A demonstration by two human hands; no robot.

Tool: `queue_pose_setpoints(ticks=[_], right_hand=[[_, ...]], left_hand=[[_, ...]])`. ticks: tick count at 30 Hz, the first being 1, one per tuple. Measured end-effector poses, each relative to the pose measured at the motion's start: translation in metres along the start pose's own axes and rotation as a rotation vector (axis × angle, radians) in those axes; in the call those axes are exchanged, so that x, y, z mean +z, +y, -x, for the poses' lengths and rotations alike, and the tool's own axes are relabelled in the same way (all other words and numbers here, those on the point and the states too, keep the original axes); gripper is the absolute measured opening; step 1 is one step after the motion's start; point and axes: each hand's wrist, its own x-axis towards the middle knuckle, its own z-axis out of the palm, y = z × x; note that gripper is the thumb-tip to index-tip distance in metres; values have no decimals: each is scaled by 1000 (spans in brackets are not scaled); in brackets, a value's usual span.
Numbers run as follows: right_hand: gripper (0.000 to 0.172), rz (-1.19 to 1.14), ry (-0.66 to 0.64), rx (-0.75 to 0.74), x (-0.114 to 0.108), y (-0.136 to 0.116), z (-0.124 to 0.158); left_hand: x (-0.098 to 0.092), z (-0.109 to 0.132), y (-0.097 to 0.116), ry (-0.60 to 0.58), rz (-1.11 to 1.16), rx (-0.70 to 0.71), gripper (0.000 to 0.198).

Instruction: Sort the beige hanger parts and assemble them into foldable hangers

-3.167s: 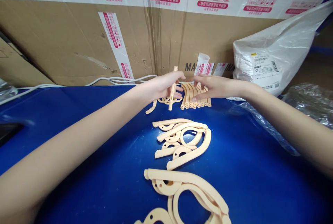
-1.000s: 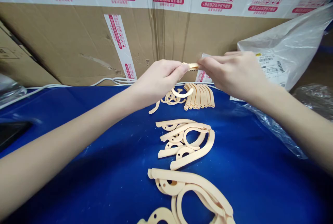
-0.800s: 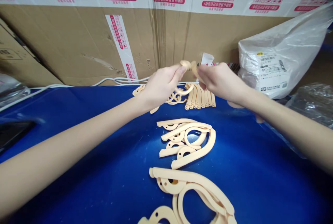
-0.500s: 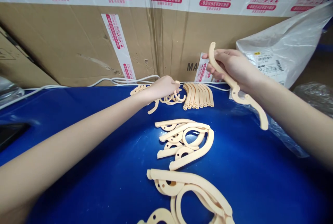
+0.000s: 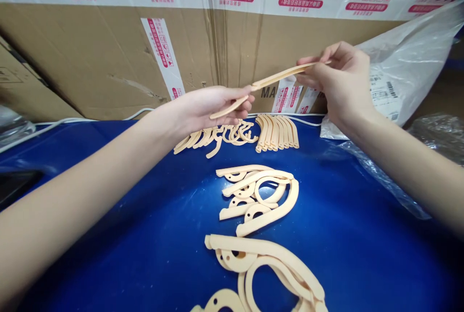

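Observation:
My right hand, at the upper right, is closed on a cream plastic folding-hanger arm, which is turned nearly edge-on and slants down to the left. At its lower end, my left hand grips with thumb and fingers. A curved cream piece lies across the left fingers; whether it is joined to the arm I cannot tell. Below the left hand are loose cream hooks and curved parts. A neat row of hanger arms lies just to their right.
Folded hangers lie mid-table on the blue surface, with more hangers at the near edge. Taped cardboard boxes stand behind. A white cable runs along the back; a plastic bag is at the right.
My left hand has risen from the loose parts, now holding a curved piece. My right hand has moved up and slightly right, turning the hanger arm edge-on toward the left hand.

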Motion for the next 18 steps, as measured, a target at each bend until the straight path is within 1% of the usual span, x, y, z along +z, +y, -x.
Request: queue_pose_setpoints(ticks=[2, 3, 5, 6, 8, 9, 11, 14, 16, 18], right_hand=[[9, 336, -95, -117, -2, -3, 2], [7, 510, -136, -163, -2, -5, 3], [17, 806, -243, -260, 0, -8, 7], [21, 913, -308, -323, 3, -9, 10], [27, 1067, -440, -463, 8, -10, 17], [29, 1123, -485, -518, 11, -10, 20], [33, 1189, -518, -561, 16, -10, 27], [35, 1175, -527, -516, 23, -13, 33], [33, 1042, -564, -442, 27, -18, 33], [33, 823, -617, -331, 30, -25, 32]], left_hand=[[0, 6, 6, 72, 27, 19, 27], [0, 8, 7, 89, 8, 13, 27], [1, 11, 9, 79, -61, -27, 25], [1, 12, 9, 63, -97, -52, 25], [2, 14, 8, 35, -150, -89, 30], [2, 16, 7, 29, -165, -101, 35], [1, 18, 6, 27, -185, -121, 46], [1, 21, 3, 49, -241, -100, 49], [4, 21, -1, 121, -326, -41, 47], [9, 19, -6, 241, -415, 26, 45]])
